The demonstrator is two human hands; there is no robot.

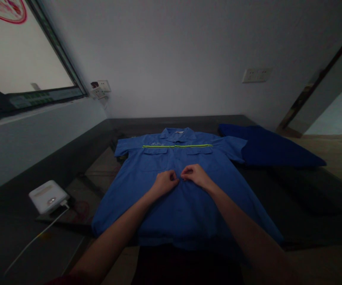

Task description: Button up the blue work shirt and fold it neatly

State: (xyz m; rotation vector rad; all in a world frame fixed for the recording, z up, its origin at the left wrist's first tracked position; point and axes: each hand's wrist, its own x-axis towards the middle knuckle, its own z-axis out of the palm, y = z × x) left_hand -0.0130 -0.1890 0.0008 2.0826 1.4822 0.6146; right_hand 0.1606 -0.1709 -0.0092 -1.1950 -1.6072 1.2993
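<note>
A blue short-sleeved work shirt [159,206] lies flat, front up, on a dark table [307,198], its collar at the far end. A yellow-green reflective stripe crosses its chest above two pockets. My left hand [165,182] and my right hand [195,175] meet at the middle of the shirt's front, along the button line. Both have their fingers curled and pinch the fabric there, fingertips almost touching each other.
A darker blue garment [272,148] lies on the table at the far right. A white power bank [48,196] with a white cable [37,236] sits at the left. Wall sockets [101,89] and a window [19,59] are at the far left, a doorway at right.
</note>
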